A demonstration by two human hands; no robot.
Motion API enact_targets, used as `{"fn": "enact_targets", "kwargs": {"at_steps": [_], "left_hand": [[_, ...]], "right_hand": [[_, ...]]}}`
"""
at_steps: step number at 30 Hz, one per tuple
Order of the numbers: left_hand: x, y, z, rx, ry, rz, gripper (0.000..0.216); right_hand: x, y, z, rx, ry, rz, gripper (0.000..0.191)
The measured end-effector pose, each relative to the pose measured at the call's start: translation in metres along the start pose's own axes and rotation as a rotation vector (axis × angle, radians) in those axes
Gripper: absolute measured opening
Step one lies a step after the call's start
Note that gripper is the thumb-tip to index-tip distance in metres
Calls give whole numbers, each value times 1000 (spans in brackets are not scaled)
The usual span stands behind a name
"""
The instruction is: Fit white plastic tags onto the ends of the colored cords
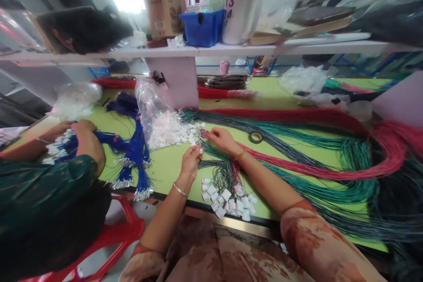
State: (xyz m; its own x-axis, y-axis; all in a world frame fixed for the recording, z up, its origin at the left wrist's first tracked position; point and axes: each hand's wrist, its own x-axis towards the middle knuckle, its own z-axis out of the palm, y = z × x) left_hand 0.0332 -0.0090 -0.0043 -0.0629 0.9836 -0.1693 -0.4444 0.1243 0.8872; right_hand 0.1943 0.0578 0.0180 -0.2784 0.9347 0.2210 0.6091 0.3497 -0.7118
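Observation:
My left hand [191, 161] is closed with a small white connector housing [201, 150] pinched at its fingertips. Just to the right and a little farther away, my right hand [223, 141] is closed at the tips of the red wires [284, 161]; whether it grips one wire or several I cannot make out. Loose white housings [168, 128] spill from a clear plastic bag [148, 101] behind my left hand. In front of my right forearm lies a cluster of wired white connectors [231, 202]. Long green wires [330, 183] and dark grey wires [280, 143] run off to the right.
A roll of tape [255, 137] lies on the wires. At the left, a co-worker's hands [84, 128] handle blue wires beside bundled blue wires [135, 145]. A shelf [211, 50] with a blue bin [202, 28] and white jug [239, 9] spans the back. A red stool [127, 220] stands lower left.

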Motion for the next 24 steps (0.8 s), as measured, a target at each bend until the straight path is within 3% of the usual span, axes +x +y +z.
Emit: {"fn": "enact_targets", "kwargs": {"at_steps": [5,15,18,24], "left_hand": [[1,2,-3,-23,6,-56,33],[0,5,-3,-31,1,-80,34],[0,5,-3,-28,-4,-91,34],[0,5,-2,-33,3,-90,34]], "right_hand": [[20,17,-1,-341,-4,182,20],[16,29,-8,-428,-51,28,18],[18,32,-8,-443,-75,48,21],[18,42,-16,-422,26,58,18]]}}
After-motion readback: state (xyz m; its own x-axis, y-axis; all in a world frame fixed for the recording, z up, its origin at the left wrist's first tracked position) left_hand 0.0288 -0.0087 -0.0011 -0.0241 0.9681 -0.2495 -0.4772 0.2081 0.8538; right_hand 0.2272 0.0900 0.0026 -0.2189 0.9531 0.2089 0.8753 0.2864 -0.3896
